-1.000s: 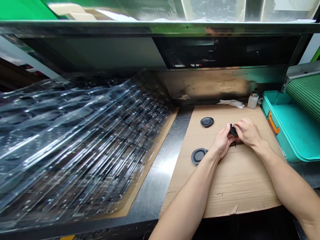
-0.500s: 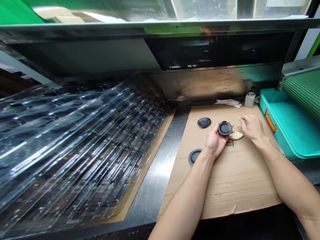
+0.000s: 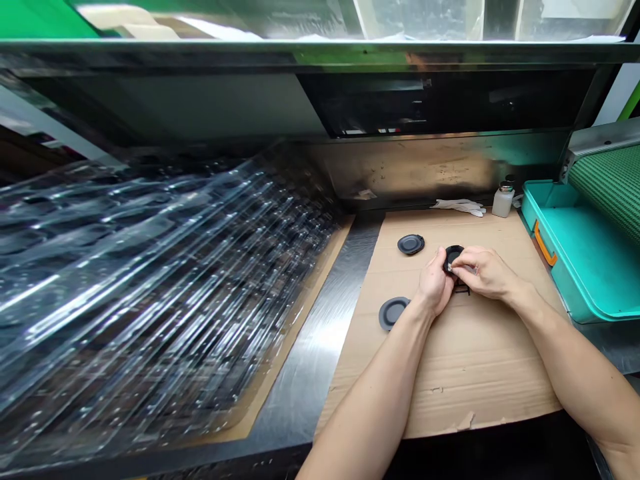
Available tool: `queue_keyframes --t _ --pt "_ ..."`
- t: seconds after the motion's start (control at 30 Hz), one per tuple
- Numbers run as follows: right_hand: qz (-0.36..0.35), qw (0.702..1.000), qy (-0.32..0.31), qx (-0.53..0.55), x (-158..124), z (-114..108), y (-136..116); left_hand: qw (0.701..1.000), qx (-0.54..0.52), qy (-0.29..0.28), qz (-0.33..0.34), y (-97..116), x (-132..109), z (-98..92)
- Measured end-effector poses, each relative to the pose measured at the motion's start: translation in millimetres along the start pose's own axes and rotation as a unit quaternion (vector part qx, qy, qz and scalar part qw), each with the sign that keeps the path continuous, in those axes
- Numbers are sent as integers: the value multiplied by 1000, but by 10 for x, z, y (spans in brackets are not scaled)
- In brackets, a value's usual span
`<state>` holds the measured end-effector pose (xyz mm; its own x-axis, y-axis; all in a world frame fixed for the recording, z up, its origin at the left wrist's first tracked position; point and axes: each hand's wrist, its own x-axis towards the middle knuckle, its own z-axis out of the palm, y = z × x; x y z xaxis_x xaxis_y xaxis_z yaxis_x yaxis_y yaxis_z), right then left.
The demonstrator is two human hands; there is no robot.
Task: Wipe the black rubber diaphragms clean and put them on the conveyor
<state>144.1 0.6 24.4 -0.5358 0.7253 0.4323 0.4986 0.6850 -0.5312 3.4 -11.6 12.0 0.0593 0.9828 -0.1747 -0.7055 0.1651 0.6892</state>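
My left hand (image 3: 434, 285) is closed around the edge of a black round dish-shaped part (image 3: 453, 253), tilted up over the cardboard sheet (image 3: 450, 373). Fingers pinched together, my right hand (image 3: 487, 272) holds a small whitish scrap (image 3: 450, 267) against the face of that part. What the scrap is made of cannot be made out. Another black round part (image 3: 411, 244) lies on the cardboard behind my left hand. Nearer my left forearm lies a dark grey round part (image 3: 393, 312), partly covered by the arm.
Stacked clear plastic trays (image 3: 190, 287) fill the left side. A turquoise bin (image 3: 595, 260) with an orange handle stands at right, beside a green conveyor belt (image 3: 613, 187). White gloves (image 3: 460, 207) and a small bottle (image 3: 503, 200) lie at the back, before a metal wall (image 3: 425, 167).
My right hand has moved left with the whitish scrap, onto the round part in my left hand. That part has turned. A cream wedge-shaped piece on the cardboard is now hidden.
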Motion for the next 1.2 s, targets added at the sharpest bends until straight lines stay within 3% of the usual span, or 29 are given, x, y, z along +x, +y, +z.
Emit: queue_keyframes --t 0.1,0.17,0.23,0.33,0.4,0.53,0.63,0.73,0.83,0.93,1.07,1.2 --pt "109 983 -145 7 -62 -179 -37 1000 11 24 -7 54 22 -16" --pt "182 962 -201 -45 -92 -290 -39 999 8 35 -13 100 22 -13" --pt "235 944 -190 -130 -95 -359 -24 999 -4 40 -24 148 12 0" --pt "275 918 -117 -260 -53 -361 8 998 -27 44 -45 205 -6 18" --pt "258 916 -71 -299 -21 -297 25 997 -37 45 -47 225 -9 17" --pt "177 942 -21 -285 -15 -75 46 997 -41 43 -41 222 7 -5" --pt "124 952 -66 -273 -52 73 82 998 -40 34 -29 204 15 -18" --pt "127 948 -105 -273 -75 118 142 999 -40 27 -7 192 19 -27" --pt "158 952 -30 -259 -59 87 180 998 -34 45 6 187 31 -42" --pt "147 977 65 -140 -24 76 127 997 -39 65 14 182 50 -60" --pt "21 999 -9 -27 -12 123 -32 997 -57 40 -15 168 68 -71" --pt "54 993 6 -109 -28 109 -83 998 -41 39 -19 141 78 -66"
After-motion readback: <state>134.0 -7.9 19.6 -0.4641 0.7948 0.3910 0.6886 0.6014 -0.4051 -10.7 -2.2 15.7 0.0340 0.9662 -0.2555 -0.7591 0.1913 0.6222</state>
